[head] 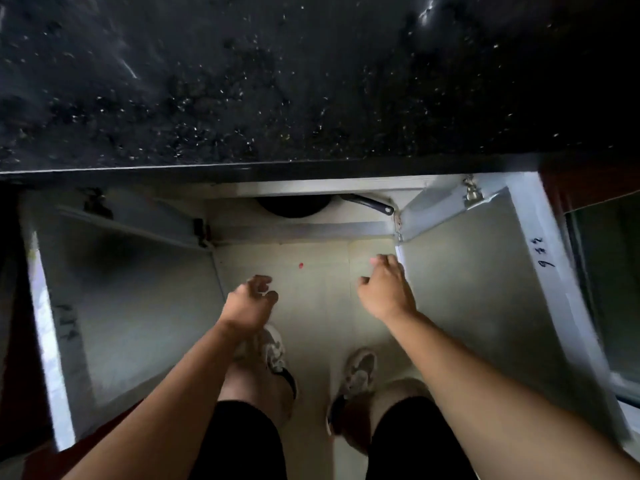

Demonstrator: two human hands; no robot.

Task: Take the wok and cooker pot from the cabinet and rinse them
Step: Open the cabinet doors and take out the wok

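A dark wok sits inside the cabinet under the black counter, only its near rim showing. Its black handle points right toward the door hinge. Both cabinet doors stand swung out. My left hand hovers in front of the opening with fingers loosely curled and apart, holding nothing. My right hand is by the inner edge of the right door, fingers bent, empty. The cooker pot is not visible.
The black speckled countertop overhangs the cabinet and fills the upper view. The left door and the right door flank my legs and shoes on the pale tiled floor. A small red spot lies on the floor.
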